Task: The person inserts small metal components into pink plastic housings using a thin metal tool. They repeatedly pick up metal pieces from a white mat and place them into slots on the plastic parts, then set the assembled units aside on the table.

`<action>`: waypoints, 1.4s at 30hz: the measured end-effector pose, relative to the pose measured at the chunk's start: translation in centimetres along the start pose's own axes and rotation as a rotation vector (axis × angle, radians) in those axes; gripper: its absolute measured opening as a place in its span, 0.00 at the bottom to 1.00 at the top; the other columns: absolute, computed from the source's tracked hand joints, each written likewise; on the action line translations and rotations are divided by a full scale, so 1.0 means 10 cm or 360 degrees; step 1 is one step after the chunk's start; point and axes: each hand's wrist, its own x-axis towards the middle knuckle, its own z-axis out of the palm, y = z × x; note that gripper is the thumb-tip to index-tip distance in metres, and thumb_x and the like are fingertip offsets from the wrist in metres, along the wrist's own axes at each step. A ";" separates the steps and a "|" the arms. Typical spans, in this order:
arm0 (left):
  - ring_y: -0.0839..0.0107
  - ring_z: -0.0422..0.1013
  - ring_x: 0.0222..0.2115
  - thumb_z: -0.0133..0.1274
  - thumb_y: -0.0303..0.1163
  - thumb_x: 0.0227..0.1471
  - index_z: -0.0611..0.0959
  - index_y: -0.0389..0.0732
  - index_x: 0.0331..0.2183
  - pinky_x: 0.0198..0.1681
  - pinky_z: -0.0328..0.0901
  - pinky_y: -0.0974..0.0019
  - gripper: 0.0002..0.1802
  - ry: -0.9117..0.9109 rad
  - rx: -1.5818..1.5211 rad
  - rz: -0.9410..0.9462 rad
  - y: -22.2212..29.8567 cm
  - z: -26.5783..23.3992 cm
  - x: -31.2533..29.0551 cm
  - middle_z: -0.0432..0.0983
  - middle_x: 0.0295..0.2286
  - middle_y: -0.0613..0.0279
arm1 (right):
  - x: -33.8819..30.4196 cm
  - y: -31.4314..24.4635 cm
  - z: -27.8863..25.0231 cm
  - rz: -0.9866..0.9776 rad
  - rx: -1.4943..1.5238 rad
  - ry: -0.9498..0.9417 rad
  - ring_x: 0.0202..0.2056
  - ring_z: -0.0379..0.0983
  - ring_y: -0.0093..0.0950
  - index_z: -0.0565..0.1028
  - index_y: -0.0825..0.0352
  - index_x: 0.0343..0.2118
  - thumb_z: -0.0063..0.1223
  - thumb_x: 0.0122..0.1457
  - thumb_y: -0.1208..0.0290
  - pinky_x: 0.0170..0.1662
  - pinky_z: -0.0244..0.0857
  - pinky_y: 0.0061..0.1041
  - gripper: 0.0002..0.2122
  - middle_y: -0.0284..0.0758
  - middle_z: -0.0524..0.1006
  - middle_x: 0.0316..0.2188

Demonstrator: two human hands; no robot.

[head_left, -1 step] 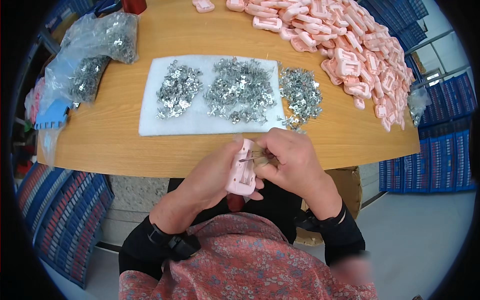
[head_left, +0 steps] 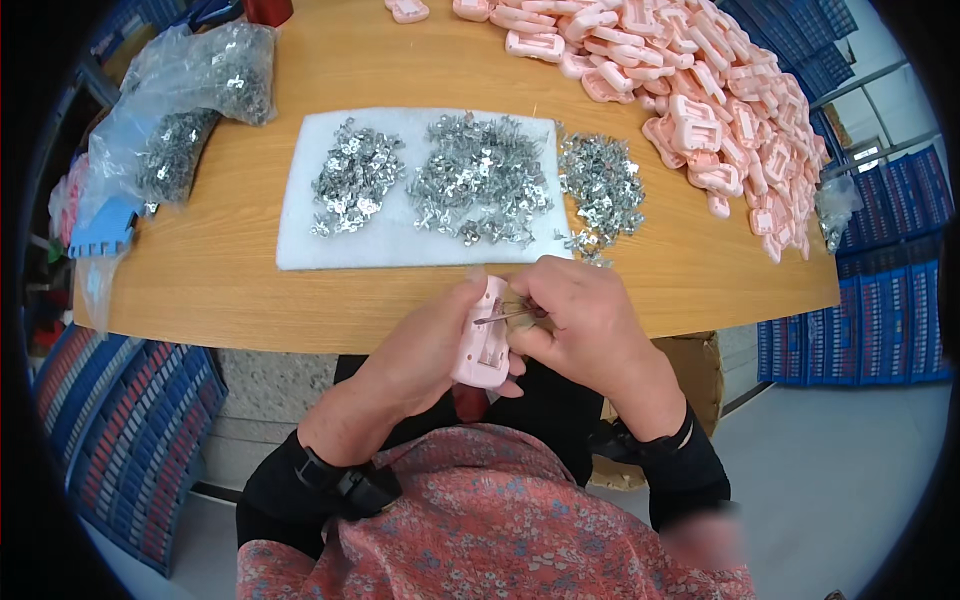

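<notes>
Just in front of the table's near edge, my left hand [head_left: 425, 335] is closed around a pink plastic housing [head_left: 482, 365]. The housing is tilted, with its recessed, slotted side facing up. My right hand [head_left: 575, 310] pinches a thin pointed metal tool [head_left: 492, 319] across the housing's upper half. Its tip lies over the housing; the fingers hide its other end, so its exact kind is unclear. Beyond my hands, small shiny metal clips [head_left: 480, 180] lie in heaps on a white foam sheet [head_left: 300, 250], and another heap of clips [head_left: 602, 185] spreads over its right edge.
A large pile of pink housings [head_left: 700, 125] covers the table's right side. Clear plastic bags of metal parts [head_left: 235, 80] and a blue plastic piece [head_left: 105, 230] are at the left. Blue racks [head_left: 130, 430] stand below the left edge and at the right.
</notes>
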 end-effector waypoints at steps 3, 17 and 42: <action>0.59 0.78 0.27 0.27 0.48 0.68 0.73 0.34 0.43 0.30 0.77 0.55 0.28 -0.0029 -0.0044 -0.0071 0.00 -0.05 0.03 0.78 0.30 0.50 | 0.00 -0.02 -0.01 0.0099 -0.0022 -0.0089 0.26 0.73 0.39 0.73 0.66 0.31 0.59 0.46 0.74 0.29 0.68 0.34 0.09 0.37 0.72 0.22; 0.62 0.77 0.27 0.25 0.52 0.67 0.72 0.36 0.47 0.29 0.75 0.58 0.31 -0.0245 -0.0038 -0.0077 -0.03 -0.08 0.06 0.77 0.29 0.51 | -0.09 0.01 0.03 0.0831 0.0828 -0.0021 0.25 0.68 0.19 0.77 0.69 0.41 0.59 0.56 0.72 0.30 0.63 0.20 0.11 0.31 0.73 0.28; 0.64 0.77 0.25 0.23 0.53 0.67 0.58 0.41 0.62 0.28 0.75 0.62 0.32 -0.0241 0.0026 0.0102 -0.01 -0.11 -0.02 0.78 0.31 0.51 | -0.10 -0.05 0.13 0.0870 0.1538 -0.0181 0.29 0.70 0.11 0.73 0.70 0.50 0.50 0.65 0.72 0.33 0.66 0.16 0.13 0.25 0.77 0.30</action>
